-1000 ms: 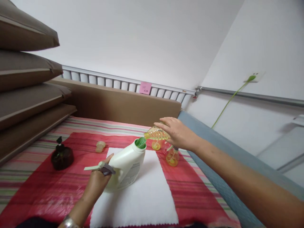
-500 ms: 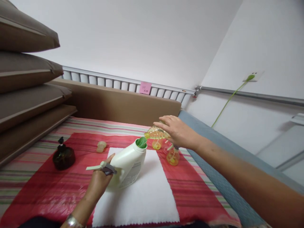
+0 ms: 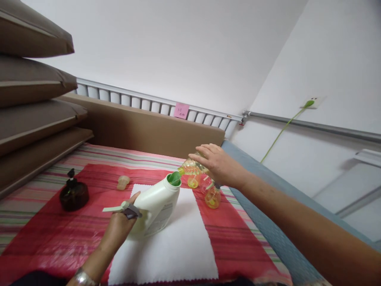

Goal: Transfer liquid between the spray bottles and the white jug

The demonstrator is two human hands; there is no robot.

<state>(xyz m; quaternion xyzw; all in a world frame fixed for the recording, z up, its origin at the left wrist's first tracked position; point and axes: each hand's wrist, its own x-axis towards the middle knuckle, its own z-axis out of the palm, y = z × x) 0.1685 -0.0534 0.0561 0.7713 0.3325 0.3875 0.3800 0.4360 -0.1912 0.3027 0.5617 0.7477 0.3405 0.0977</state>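
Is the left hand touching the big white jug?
Touching. The head view shows the left hand gripping the jug at its near side, with no gap between them.

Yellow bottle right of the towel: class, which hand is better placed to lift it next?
Right, probably. The right hand is close above the yellow bottle, though busy tipping a clear bottle. The left hand grips the white jug, farther away.

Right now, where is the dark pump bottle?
In the head view the dark pump bottle stands at the left on the red cloth, left of the cap and the white jug.
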